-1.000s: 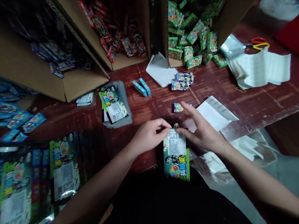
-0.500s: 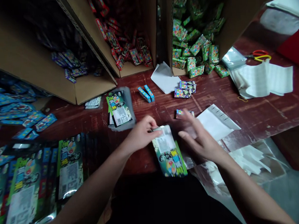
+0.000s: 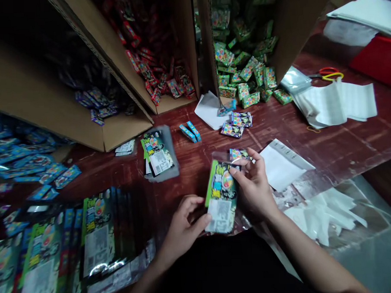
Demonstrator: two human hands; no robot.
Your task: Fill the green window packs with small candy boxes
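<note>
At the view's five o'clock, we hold a printed packet [image 3: 221, 197]: left hand [image 3: 185, 224] pinching its eight o'clock edge, right hand [image 3: 256, 190] gripping at one o'clock, fingers [image 3: 239, 178] narrowed on it. Light, even pressure should keep it uncreased.

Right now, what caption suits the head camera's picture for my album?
Left hand and right hand at one green packet, with open cartons of small boxes beyond.
</note>
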